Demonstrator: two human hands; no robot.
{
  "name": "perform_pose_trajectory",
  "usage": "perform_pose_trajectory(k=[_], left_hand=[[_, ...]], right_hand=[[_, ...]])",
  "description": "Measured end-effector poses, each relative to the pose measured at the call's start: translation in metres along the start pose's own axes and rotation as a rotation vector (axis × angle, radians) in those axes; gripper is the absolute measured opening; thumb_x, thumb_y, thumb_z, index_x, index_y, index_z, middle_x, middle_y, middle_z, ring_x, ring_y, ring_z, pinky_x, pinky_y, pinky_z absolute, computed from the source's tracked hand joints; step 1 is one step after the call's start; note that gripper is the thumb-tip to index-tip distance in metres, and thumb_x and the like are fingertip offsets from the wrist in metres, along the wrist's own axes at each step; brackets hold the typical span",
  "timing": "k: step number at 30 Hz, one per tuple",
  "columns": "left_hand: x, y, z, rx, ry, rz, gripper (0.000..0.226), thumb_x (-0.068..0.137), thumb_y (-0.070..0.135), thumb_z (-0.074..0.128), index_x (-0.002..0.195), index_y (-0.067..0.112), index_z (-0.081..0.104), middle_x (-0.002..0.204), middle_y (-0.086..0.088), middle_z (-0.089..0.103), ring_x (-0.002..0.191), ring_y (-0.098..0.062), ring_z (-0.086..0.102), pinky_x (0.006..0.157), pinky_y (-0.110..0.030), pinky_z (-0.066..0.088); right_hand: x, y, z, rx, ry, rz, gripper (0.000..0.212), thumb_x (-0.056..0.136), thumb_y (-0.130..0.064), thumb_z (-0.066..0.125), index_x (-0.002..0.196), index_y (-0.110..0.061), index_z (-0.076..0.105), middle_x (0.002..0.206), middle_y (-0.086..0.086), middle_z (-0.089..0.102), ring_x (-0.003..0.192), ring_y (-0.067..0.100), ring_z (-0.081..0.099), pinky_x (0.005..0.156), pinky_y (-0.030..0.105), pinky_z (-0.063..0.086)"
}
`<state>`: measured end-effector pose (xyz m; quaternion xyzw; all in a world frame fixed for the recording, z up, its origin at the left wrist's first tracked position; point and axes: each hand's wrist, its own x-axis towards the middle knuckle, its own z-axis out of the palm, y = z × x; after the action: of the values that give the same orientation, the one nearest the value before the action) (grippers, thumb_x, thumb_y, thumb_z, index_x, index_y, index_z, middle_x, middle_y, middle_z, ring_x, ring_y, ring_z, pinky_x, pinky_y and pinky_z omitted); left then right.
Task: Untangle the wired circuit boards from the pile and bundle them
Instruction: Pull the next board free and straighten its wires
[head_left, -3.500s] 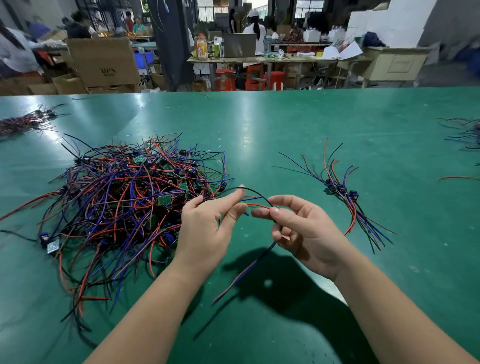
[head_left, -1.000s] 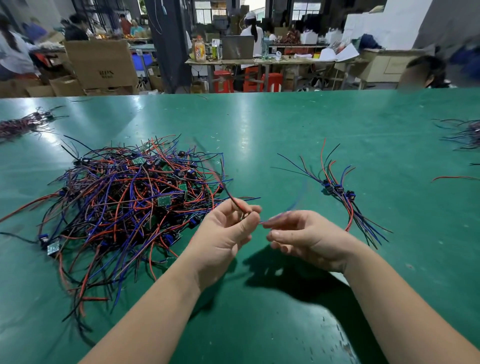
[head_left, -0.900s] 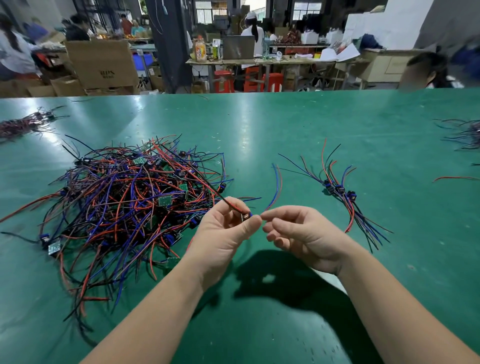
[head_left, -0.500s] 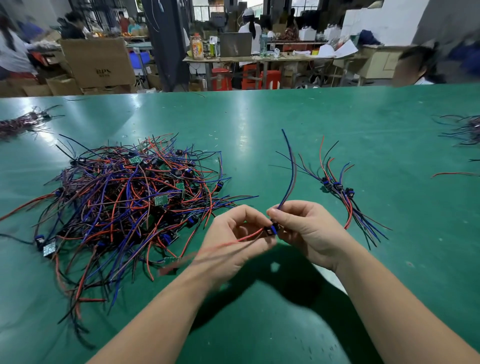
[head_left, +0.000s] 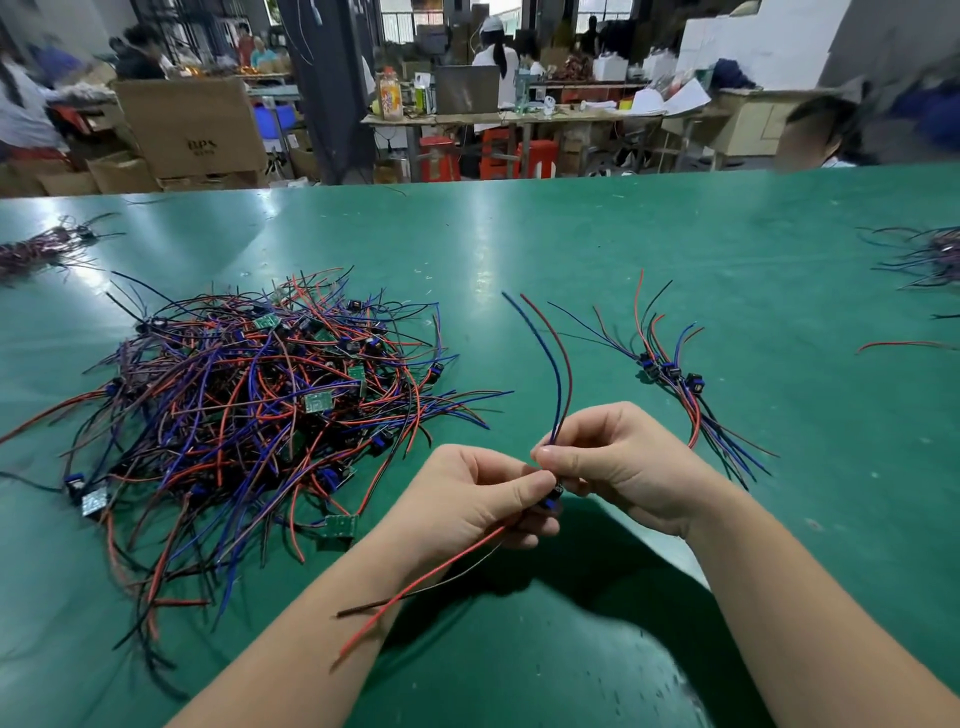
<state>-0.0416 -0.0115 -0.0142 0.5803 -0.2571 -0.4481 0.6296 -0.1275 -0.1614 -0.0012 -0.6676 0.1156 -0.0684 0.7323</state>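
- The green table (head_left: 519, 234) carries everything. A smaller heap of wire (head_left: 36, 249) lies at its far left.
- The pile (head_left: 249, 405) of tangled red, blue and black wires, dotted with small green boards, sprawls on the left. It looks mostly unsorted.
- The bundle (head_left: 675, 379) of freed pieces lies on the right, beyond the right hand and well apart from the pile. Its wires fan out far and near.
- The left hand (head_left: 467, 499) and right hand (head_left: 618, 457) meet in the near middle, fingertips together around one wired board (head_left: 550, 496).
- The left hand's thumb and curled fingers pinch the board itself. A red and a black trailing wire (head_left: 426, 577) hang from it across the left forearm.
- The right hand's curled fingers pinch the base of the upright wires (head_left: 558, 374), one blue and one red, which rise and arc toward the far left.
- The step in hand seems to be straightening a piece already clear of the pile; no wire of it appears to run back into the tangle.
- The next move likely calls for carrying it right and laying it beside the bundle, board lined up with the others. The trailing wires should be kept from snagging the pile.
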Motion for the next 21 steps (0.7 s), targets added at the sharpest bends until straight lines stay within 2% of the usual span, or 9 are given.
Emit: perform_pose_trajectory(k=[4, 7, 10, 15, 19, 21], left_hand=[[0.001, 0.001, 0.004, 0.018, 0.026, 0.04, 0.02, 0.064, 0.023, 0.073, 0.076, 0.006, 0.072, 0.069, -0.011, 0.071, 0.053, -0.013, 0.066, 0.047, -0.019, 0.051], [0.001, 0.001, 0.009, 0.002, -0.023, 0.036, 0.017, 0.065, 0.02, 0.073, 0.075, 0.006, 0.073, 0.067, -0.011, 0.07, 0.052, -0.014, 0.066, 0.047, -0.02, 0.051], [-0.001, 0.0, 0.014, 0.0, -0.076, 0.028, 0.016, 0.067, 0.019, 0.072, 0.075, 0.005, 0.072, 0.067, -0.01, 0.069, 0.053, -0.014, 0.065, 0.049, -0.02, 0.051], [-0.003, 0.0, 0.017, 0.002, -0.114, 0.013, 0.014, 0.066, 0.021, 0.073, 0.074, 0.009, 0.072, 0.067, -0.01, 0.069, 0.055, -0.015, 0.067, 0.05, -0.021, 0.052], [-0.004, 0.0, 0.017, 0.003, -0.137, 0.022, 0.017, 0.067, 0.023, 0.072, 0.078, 0.01, 0.07, 0.069, -0.009, 0.07, 0.057, -0.014, 0.067, 0.051, -0.021, 0.052], [-0.004, -0.001, 0.017, 0.004, -0.147, 0.009, 0.019, 0.067, 0.022, 0.071, 0.081, 0.009, 0.068, 0.069, -0.01, 0.07, 0.057, -0.015, 0.068, 0.052, -0.021, 0.053]], right_hand=[[0.006, 0.002, 0.002, 0.046, 0.189, -0.002, 0.007, 0.064, -0.011, 0.074, 0.061, -0.008, 0.068, 0.056, 0.005, 0.061, 0.045, 0.008, 0.05, 0.045, 0.016, 0.038], [0.012, -0.002, -0.007, 0.166, 0.37, -0.008, 0.005, 0.072, -0.004, 0.071, 0.071, -0.003, 0.066, 0.055, 0.003, 0.064, 0.044, 0.006, 0.054, 0.043, 0.013, 0.04], [0.011, -0.009, -0.019, 0.263, 0.512, -0.036, 0.01, 0.069, -0.001, 0.072, 0.075, -0.004, 0.065, 0.056, 0.001, 0.066, 0.046, 0.007, 0.059, 0.042, 0.013, 0.041], [0.01, -0.012, -0.026, 0.316, 0.623, -0.105, 0.013, 0.074, 0.001, 0.072, 0.076, -0.01, 0.065, 0.059, -0.002, 0.067, 0.054, 0.012, 0.067, 0.043, 0.013, 0.044], [0.012, -0.011, -0.03, 0.331, 0.688, -0.132, 0.013, 0.08, -0.004, 0.071, 0.076, -0.01, 0.061, 0.056, -0.001, 0.066, 0.05, 0.013, 0.067, 0.039, 0.014, 0.043], [0.013, -0.009, -0.032, 0.323, 0.722, -0.144, 0.02, 0.085, -0.009, 0.068, 0.071, -0.01, 0.054, 0.049, 0.0, 0.061, 0.044, 0.012, 0.064, 0.035, 0.014, 0.04]])
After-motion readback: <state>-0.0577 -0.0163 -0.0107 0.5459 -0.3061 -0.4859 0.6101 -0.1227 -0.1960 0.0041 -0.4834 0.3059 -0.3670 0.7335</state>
